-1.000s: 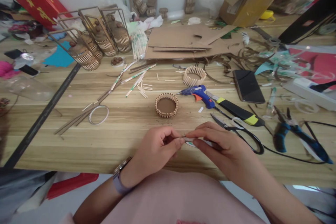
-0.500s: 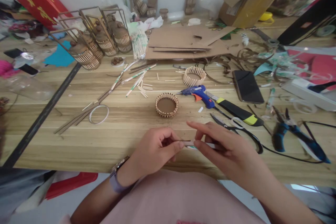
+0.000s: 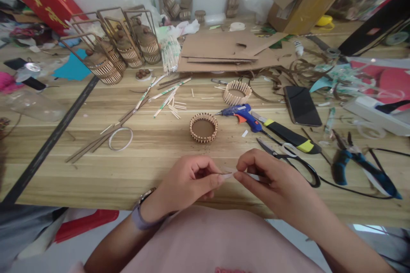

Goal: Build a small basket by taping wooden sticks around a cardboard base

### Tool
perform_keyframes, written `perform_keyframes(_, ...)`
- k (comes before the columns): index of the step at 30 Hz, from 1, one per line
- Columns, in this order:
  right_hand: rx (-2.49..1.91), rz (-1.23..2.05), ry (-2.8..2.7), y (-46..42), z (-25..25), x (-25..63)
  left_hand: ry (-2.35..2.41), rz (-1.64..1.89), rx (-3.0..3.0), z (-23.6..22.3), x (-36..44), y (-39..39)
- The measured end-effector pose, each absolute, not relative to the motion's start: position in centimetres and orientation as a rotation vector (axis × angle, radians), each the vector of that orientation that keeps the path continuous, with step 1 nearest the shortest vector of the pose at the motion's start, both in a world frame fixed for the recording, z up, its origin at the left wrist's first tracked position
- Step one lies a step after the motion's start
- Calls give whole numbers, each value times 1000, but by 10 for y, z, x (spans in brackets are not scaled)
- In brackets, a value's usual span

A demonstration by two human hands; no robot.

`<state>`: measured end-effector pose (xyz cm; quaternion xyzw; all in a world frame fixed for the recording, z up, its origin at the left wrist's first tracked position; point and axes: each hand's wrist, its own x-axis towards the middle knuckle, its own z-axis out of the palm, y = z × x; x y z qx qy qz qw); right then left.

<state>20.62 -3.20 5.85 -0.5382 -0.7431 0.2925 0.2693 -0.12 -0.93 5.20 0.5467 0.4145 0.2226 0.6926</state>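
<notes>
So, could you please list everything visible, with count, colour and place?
Strip: one, pale, front centre
Stick rings: two, tan, centre
Glue gun: one, blue, centre right
Cutter: one, black-yellow, right
Scissors: one, black, right front
Pliers: one, blue-black, far right
Phone: one, black, right
Loose sticks: many, cream, left of centre
Hoop: one, white, left
Lidded pots: at least four, brown, back left
Cardboard sheets: several, brown, back
Carton: one, brown, back right
Other clutter: uncounted, mixed, edges
Left hand: one, front
Right hand: one, front
Watch: one, purple strap, left wrist
</notes>
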Motion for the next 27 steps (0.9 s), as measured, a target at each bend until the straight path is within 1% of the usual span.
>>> perform_keyframes(4, -1434, 796, -2028, -32, 60, 205, 897, 486, 1226, 49, -3, -8)
perform_keyframes(11, -1348, 557, -2115, -34, 54, 202, 1014, 495, 1655, 51, -5, -1)
perform_keyframes(15, -1324, 490, -2145, -35, 52, 200, 1020, 504, 1725, 54, -4, -1)
perform_keyframes(27, -1280, 509, -2190, -35, 55, 198, 1008, 609, 2041, 54, 0, 1)
